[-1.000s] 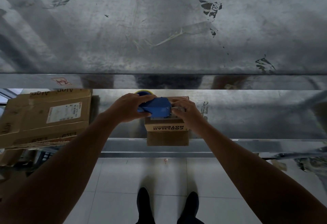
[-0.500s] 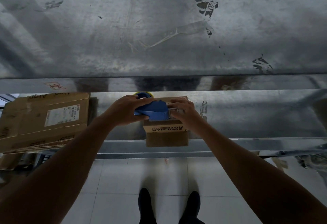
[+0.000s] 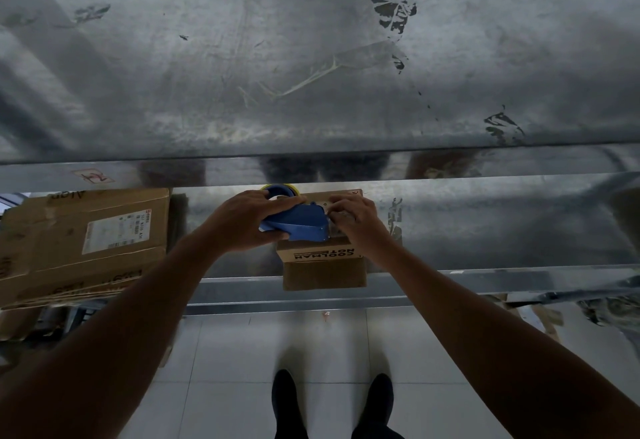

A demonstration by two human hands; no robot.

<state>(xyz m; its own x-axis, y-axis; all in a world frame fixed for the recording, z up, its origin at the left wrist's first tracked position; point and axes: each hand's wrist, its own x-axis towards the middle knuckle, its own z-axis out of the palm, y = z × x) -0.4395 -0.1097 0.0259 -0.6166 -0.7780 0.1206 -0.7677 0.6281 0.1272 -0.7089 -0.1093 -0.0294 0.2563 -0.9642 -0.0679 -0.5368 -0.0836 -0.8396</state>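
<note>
Two cardboard boxes sit on a shiny metal shelf. Far on the left is the big box. It lies flat and has a white label on top.

Next comes the left hand. Its fingers curl over the top of a blue tape tool, and its thumb goes under the near side. The hand has a firm hold of the tool. A roll of tape with a yellow edge sits at the far end of the tool, just behind the fingers of the left hand.

The blue tape tool rests on top of the small box. This box stands in the middle of the shelf, right at the near edge. It has black letters on it, and they look upside down from here.

On the right side of the small box is the right hand. It lies on the top of the box. Its fingers are bent, and the tips touch the right end of the blue tape tool. I cannot tell if these fingers pinch anything.

Above it all is a wide upper shelf of grey metal with scratches and dark marks. Down below is a pale tile floor with two dark shoes on it.
</note>
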